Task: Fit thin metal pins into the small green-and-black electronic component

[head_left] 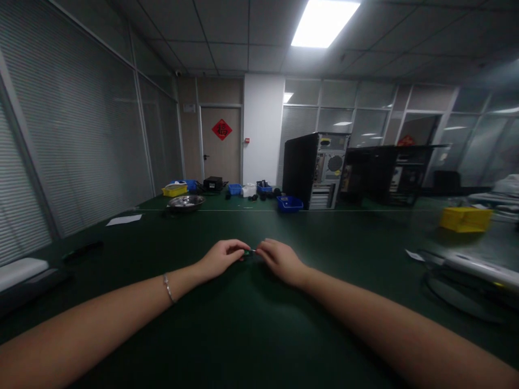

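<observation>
My left hand (223, 257), with a silver bracelet on its wrist, pinches a small green piece (247, 253) between thumb and fingers. It looks like a little circuit board, but it is too small to be sure. Close to its right, my right hand (280, 260) is closed, fingertips pressed together. A thin shiny bit (253, 250) shows between the two hands, at the right fingertips; what the right hand grips is mostly hidden. Both hands are low over the dark green table (259, 319), near its middle.
A metal bowl (186, 203), a yellow tray (174, 189) and a white paper (124, 220) lie left. Behind stand a blue bin (290, 204) and a black computer tower (300, 170). A yellow box (466, 220) and a power strip with cable (482, 270) are right.
</observation>
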Available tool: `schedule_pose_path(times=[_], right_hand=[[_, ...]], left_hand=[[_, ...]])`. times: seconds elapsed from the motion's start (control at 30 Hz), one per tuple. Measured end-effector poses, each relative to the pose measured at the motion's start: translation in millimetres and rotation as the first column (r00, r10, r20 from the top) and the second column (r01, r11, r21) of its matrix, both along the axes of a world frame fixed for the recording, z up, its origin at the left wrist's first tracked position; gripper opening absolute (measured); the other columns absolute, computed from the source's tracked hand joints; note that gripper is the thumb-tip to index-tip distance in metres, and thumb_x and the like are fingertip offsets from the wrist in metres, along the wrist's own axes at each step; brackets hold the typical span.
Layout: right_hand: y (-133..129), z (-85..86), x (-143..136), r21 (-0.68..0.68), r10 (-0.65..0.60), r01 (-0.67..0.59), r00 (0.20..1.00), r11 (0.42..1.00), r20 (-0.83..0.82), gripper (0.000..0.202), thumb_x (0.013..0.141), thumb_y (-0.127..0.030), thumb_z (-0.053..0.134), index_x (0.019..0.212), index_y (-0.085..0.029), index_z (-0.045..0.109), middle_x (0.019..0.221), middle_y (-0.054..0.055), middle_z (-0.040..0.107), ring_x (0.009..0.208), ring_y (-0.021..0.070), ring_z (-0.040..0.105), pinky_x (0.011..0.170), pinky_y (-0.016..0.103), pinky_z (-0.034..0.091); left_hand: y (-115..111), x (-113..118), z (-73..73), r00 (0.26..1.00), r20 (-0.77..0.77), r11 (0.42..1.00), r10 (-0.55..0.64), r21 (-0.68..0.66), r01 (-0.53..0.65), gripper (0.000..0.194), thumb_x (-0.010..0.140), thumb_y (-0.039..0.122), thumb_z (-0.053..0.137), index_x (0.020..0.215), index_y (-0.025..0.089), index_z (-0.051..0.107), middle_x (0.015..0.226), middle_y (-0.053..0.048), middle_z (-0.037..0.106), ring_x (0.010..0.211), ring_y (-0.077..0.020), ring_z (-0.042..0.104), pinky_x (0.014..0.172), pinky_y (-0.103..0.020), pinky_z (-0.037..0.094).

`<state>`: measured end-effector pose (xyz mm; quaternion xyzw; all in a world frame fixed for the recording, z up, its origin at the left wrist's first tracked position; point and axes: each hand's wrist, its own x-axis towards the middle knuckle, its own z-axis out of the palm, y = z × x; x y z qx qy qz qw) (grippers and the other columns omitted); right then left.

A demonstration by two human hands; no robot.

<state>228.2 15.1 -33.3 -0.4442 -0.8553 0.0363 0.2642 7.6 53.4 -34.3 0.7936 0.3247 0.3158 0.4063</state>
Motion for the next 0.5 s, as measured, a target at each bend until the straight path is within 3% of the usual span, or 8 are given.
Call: schedule_pose_path(times=[0.1,0.27,0.5], right_hand=[[-5,2.5,-2,0.015,0.049,-0.051,0.995,0.999,0.088,0.019,0.095,-0.025,0.045,0.097,-0.018,0.063,0.090,0.004,0.059,0.082,0.0144,0.054,0.071,0.024,0.040],[-7,2.9,-2,0.025,0.013,-0.017,0.992,1.000,0.127,0.020,0.095,-0.027,0.046,0.098,-0.018,0.064,0.089,0.004,0.059,0.082,0.0149,0.054,0.068,0.024,0.038],[-4,-2.2,-2,0.084,-0.022,0.014,0.994,0.996,0.105,0.020,0.093,-0.029,0.048,0.098,-0.020,0.065,0.089,0.004,0.060,0.079,0.0151,0.055,0.065,0.024,0.036]], left_hand=[[-7,2,4.5,0.995,-0.097,0.997,0.003,0.082,0.005,0.027,0.085,0.028,0.053,0.104,0.017,0.068,0.101,-0.008,0.068,0.094,-0.0232,0.062,0.086,-0.036,0.047],[-12,3,7.8,0.969,-0.242,0.970,0.051,0.242,0.010,0.027,0.086,0.033,0.052,0.103,0.020,0.069,0.104,-0.006,0.068,0.100,-0.0250,0.059,0.088,-0.036,0.044],[-4,3,-0.6,0.974,-0.226,0.971,0.001,0.233,0.053,0.033,0.086,0.039,0.054,0.110,0.020,0.065,0.111,-0.007,0.066,0.104,-0.0232,0.059,0.092,-0.035,0.044]])
